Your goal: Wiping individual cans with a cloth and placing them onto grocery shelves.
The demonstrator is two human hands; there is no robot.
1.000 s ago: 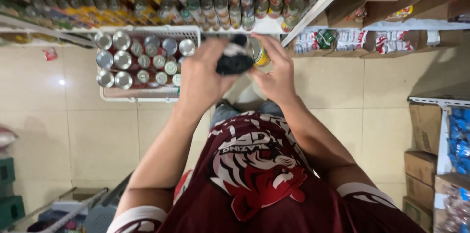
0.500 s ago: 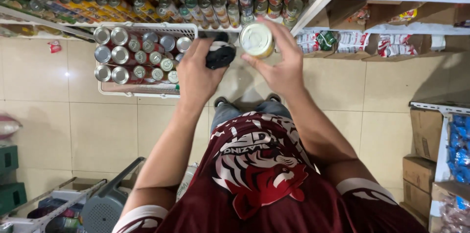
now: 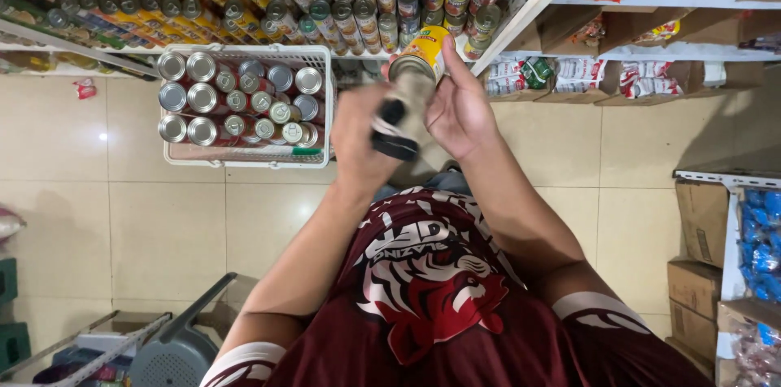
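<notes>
Where the yellow can [image 3: 420, 61] was tipped lid-up earlier, now upright in right-hand fingers [image 3: 458, 106], left fingers [image 3: 364, 131] wrapped round a black tool [image 3: 394, 133].

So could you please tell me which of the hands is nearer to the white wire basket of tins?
Left. The left hand sits just beside the white wire basket; the right hand is farther off, holding a yellow tin.

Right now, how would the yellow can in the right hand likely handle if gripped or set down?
The yellow can looks like rigid metal, so it probably won't dent under the right hand. Its round body would likely roll if laid sideways. The glossy label may be somewhat slippery.
</notes>
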